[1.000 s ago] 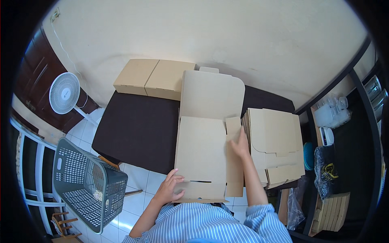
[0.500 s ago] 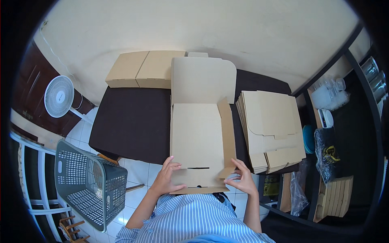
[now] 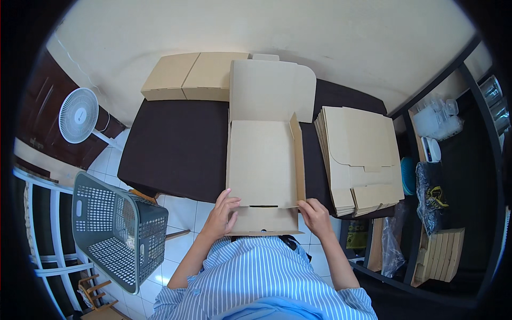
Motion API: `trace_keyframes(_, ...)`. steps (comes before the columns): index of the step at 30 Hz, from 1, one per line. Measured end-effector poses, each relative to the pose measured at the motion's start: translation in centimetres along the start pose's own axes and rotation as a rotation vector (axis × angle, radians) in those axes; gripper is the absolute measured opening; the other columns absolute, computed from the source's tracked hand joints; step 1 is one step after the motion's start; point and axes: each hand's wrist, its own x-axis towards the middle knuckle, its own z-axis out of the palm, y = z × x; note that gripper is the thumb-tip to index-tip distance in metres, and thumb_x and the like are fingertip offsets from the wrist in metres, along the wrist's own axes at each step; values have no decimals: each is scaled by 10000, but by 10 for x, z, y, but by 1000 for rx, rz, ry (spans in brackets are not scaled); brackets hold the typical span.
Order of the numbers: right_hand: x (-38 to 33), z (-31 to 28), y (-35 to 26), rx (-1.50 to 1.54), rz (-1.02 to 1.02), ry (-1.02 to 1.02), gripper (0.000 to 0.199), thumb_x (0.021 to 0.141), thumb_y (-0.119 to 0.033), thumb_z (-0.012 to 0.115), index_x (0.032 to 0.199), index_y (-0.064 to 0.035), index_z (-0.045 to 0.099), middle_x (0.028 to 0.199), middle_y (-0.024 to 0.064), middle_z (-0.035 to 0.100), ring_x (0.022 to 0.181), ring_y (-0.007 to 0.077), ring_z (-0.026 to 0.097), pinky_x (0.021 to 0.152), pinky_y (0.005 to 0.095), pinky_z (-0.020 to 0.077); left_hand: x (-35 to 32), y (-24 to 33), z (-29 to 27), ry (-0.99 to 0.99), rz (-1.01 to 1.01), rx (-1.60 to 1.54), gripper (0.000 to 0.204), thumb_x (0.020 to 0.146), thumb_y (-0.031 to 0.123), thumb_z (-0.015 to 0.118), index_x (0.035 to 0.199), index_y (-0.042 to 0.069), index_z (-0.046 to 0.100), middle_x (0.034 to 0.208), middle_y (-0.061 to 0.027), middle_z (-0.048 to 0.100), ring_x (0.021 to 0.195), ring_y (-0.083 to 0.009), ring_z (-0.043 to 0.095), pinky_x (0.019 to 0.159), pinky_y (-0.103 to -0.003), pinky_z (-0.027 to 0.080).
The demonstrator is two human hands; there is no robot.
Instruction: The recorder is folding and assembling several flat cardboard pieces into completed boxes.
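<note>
A partly folded cardboard box [image 3: 262, 160] lies in front of me, its tall lid panel raised at the far end and its right side wall standing up. The near flap, with a slot along its fold, hangs over the table's front edge against my shirt. My left hand [image 3: 219, 217] grips the box's near left corner, fingers curled at the side and thumb by the flap. At the near right corner, my right hand [image 3: 316, 216] pinches the end of the side wall where it meets the flap. Its fingertips are partly hidden.
Flat cardboard blanks [image 3: 362, 154] are stacked on the dark-covered table [image 3: 173, 149] at right. Folded boxes [image 3: 194, 74] stand at the back left. A grey-green basket [image 3: 120, 229] and a white fan [image 3: 79, 115] are on the left; a black shelf rack [image 3: 472, 88] is on the right.
The right side wall now stands more upright, and its near end tab has been tucked in at the corner. My right hand has closed on that corner; my left hand stays at the left one.
</note>
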Motion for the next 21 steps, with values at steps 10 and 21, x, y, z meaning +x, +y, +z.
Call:
trace_keyframes(10,-3,-5,5,-272,-122,-315,653,677,-96,653,1271,-24,390,886,103,463,833,239,493,722,347,416,-1,-5,-4,-49,26,37,393,699,-136,495,1042,52,453,1156,-131,527,1263,-362,327,913,-401,453)
trace_keyframes(21,-8,17,8,-500,-160,-320,872,629,-127,670,1359,-16,205,1119,143,441,1001,295,440,895,442,320,3,3,-16,-168,24,80,519,684,-56,579,1144,95,392,1328,-111,395,1305,-357,250,902,-394,470)
